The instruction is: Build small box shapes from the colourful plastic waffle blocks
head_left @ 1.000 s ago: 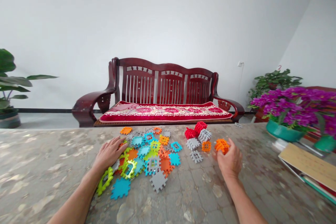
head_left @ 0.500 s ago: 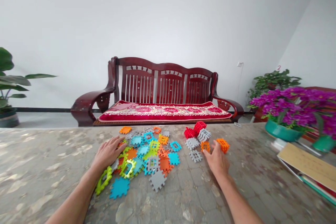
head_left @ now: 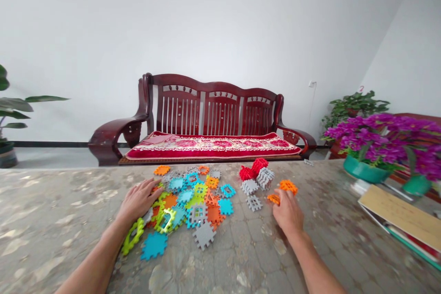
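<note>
A heap of flat, toothed plastic tiles in blue, orange, green and grey lies on the mottled stone table. My left hand rests flat on the heap's left edge, fingers stretched out. My right hand is to the right, fingers curled round a small orange tile. Just beyond it sits an orange tile cube. Red tile cubes and grey tile pieces are clustered behind.
A dark red wooden bench with a red cushion stands past the table's far edge. Purple flowers in a teal pot and a stack of books occupy the table's right side. A leafy plant is at far left.
My right hand set the orange cube down on the table, moved left and closed on a small orange tile. My left hand stayed on the heap.
</note>
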A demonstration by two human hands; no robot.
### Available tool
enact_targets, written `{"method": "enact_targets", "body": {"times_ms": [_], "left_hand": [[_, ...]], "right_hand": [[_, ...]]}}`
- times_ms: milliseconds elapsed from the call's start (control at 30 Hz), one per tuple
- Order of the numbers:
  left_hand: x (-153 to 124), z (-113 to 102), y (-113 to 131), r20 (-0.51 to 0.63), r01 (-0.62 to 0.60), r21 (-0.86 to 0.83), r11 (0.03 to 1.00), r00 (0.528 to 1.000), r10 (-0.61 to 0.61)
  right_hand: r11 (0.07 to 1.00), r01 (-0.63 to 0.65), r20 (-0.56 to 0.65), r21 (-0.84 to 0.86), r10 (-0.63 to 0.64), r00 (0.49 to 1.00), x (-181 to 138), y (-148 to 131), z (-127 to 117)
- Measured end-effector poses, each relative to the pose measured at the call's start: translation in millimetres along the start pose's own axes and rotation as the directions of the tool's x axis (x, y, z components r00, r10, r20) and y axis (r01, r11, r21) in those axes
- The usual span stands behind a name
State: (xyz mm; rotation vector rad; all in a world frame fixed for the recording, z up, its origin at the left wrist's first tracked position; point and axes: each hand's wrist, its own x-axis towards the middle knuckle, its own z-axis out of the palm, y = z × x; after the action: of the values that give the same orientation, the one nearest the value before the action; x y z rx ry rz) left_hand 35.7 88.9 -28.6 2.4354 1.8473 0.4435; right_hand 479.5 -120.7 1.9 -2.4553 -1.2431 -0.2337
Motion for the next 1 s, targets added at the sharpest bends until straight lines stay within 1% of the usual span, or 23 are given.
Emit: {"method": "enact_targets", "body": {"times_ms": [100, 200, 400, 600, 700, 767, 867, 933, 1000], "left_hand": [[0, -1, 0, 0.020, -0.001, 0.009, 1.000, 1.000, 0.000], [0, 0, 0, 0.011, -0.003, 0.013, 1.000, 1.000, 0.003], [1, 2, -3, -0.001, -0.014, 0.011, 1.000, 1.000, 0.014], [4, 5, -7, -0.023, -0.026, -0.011, 1.000, 0.999, 0.025], [4, 7, -9, -0.030, -0.023, -0.016, 1.000, 0.999, 0.023], [4, 7, -9, -0.023, -0.023, -0.018, 1.000, 0.999, 0.022], [4, 7, -9, -0.029, -0.023, -0.016, 1.000, 0.999, 0.023], [3, 6, -8, -0.036, -0.024, -0.014, 1.000, 0.999, 0.024], [3, 5, -8, -0.030, -0.027, -0.007, 1.000, 0.999, 0.027]], "right_hand": [[0.998, -0.038, 0.119, 0.041, 0.033, 0.992, 2, 0, -2], [0.998, -0.027, 0.175, 0.065, 0.016, 0.984, 5, 1, -2], [0.997, 0.037, 0.156, -0.065, -0.027, 0.987, 3, -4, -2], [1.000, -0.008, 0.155, -0.025, 0.012, 0.988, 2, -8, -1], [1.000, -0.016, 0.182, -0.012, 0.018, 0.983, 2, -8, -4], [0.999, -0.011, 0.208, -0.044, 0.020, 0.978, 2, -8, -7], [0.992, 0.052, 0.238, -0.119, -0.022, 0.971, 1, -10, -13], [0.983, 0.109, 0.262, -0.147, -0.067, 0.963, 1, -14, -16], [0.977, 0.135, 0.275, -0.163, -0.086, 0.957, 1, -17, -19]]}}
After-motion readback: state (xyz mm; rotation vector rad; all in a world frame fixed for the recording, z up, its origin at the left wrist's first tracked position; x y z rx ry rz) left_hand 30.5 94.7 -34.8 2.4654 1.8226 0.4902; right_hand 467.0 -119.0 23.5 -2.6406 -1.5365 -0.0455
